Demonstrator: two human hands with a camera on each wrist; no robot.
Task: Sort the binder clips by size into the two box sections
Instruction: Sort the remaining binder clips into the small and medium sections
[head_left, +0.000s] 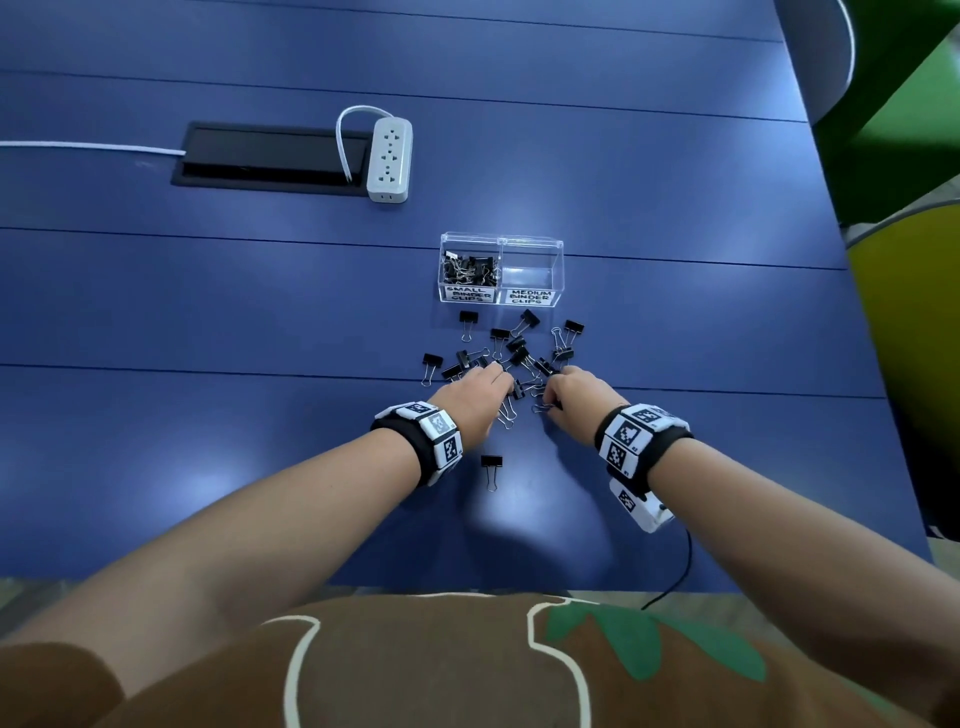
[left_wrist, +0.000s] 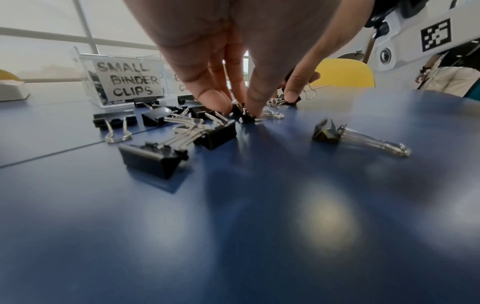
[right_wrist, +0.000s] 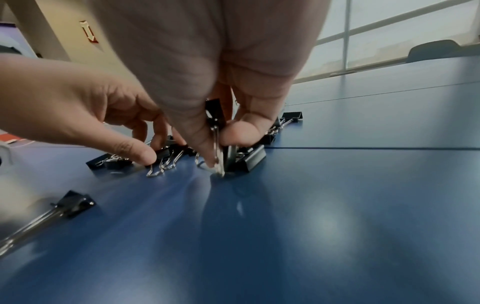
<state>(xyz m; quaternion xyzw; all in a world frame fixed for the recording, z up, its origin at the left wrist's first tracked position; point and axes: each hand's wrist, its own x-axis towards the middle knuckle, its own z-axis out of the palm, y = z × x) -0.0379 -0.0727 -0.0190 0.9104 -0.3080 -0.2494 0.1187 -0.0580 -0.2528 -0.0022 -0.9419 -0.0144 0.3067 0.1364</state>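
Observation:
A clear two-section box (head_left: 502, 240) stands on the blue table (head_left: 208, 312). Its left section, labelled SMALL BINDER CLIPS (left_wrist: 127, 82), holds several small black clips (head_left: 467, 267). The section labelled MEDIUM (head_left: 532, 270) looks bare. In front of the box lies a loose pile of black binder clips (head_left: 511, 351). My left hand (head_left: 500, 370) reaches into the pile, and its thumb and fingers pinch a small black clip (left_wrist: 243, 114) on the table. My right hand (head_left: 551, 392) pinches an upright binder clip (right_wrist: 215, 121) by its wire handles, which touch the table.
One clip (head_left: 491, 464) lies apart, nearer to me, between my wrists. A white power strip (head_left: 389, 158) and a black cable hatch (head_left: 270, 158) sit far left. The table edge runs along the right, with a yellow chair (head_left: 909, 364) beyond it.

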